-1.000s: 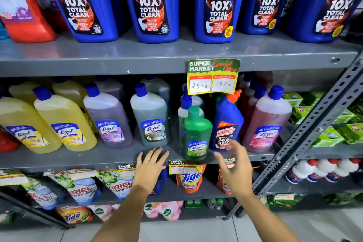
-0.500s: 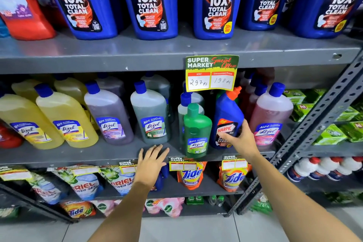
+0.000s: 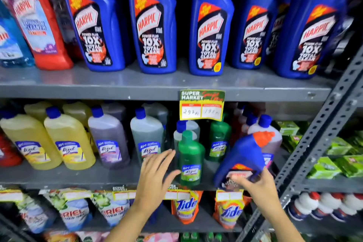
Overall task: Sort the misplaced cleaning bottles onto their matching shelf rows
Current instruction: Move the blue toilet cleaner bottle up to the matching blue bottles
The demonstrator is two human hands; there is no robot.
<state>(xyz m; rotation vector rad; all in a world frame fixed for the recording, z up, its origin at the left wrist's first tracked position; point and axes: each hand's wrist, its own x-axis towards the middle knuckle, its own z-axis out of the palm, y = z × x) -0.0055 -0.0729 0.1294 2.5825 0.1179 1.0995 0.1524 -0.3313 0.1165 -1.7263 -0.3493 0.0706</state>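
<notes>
On the far left of the top shelf stands a red Harpic bottle [image 3: 37, 23], its smaller print too blurred to read. Right of it runs the row of large blue Harpic bottles [image 3: 211, 31], each labelled "POWER PLUS 10X TOTAL CLEAN". On the middle shelf [image 3: 68, 175], going left to right, stand yellow Lizol bottles [image 3: 68, 143], a purple Lizol bottle [image 3: 108, 139], a grey-green one [image 3: 146, 135] and a small green Lizol bottle [image 3: 189, 157] at the near edge.

The left hand [image 3: 155, 173] hovers just beside that green bottle, fingers spread and holding nothing; whether a fingertip touches it I cannot tell. Above hangs a price tag [image 3: 202, 105] reading "SUPER MARKET", with 297 and 198 handwritten.

Further right, the right hand [image 3: 255, 184] grips the base of the small blue Harpic bottle [image 3: 242, 155], fingers curled around it, tilting it with its orange cap toward the far right, off the Lizol row. This looks like the pick-up step for 1 misplaced bottle.

Next, I judge, it must be raised clear of the tag and set upright in a gap among the blue Harpic bottles above. On the lowest shelf, pouches read "ARIEL" [image 3: 77, 212] and "Tide" [image 3: 185, 206].
</notes>
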